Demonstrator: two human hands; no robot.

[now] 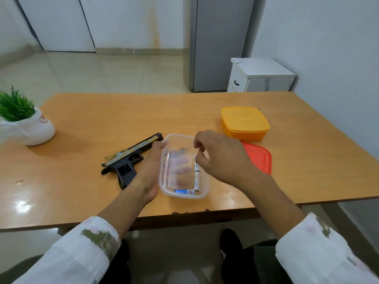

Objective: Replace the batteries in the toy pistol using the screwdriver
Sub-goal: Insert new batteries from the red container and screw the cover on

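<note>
wooden table (102, 119) holds the toy pistol (127, 160) centre-left of frame, left hand (150, 173) gripping the clear container (184, 196), right hand (221, 156) curled over a white battery (196, 177), pinch unconfirmed; screwdriver unseen, replacement judged barely begun.

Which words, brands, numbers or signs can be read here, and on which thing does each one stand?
Nothing reads clearly enough to quote.
Black and gold toy pistol: dark print on the gold slide, blurred.
White cylindrical batteries in the clear plastic tub: black lettering, too small.
Blue and white battery: red marks, blurred.
White ceramic plant pot: round orange sign, no legible letters.
</note>
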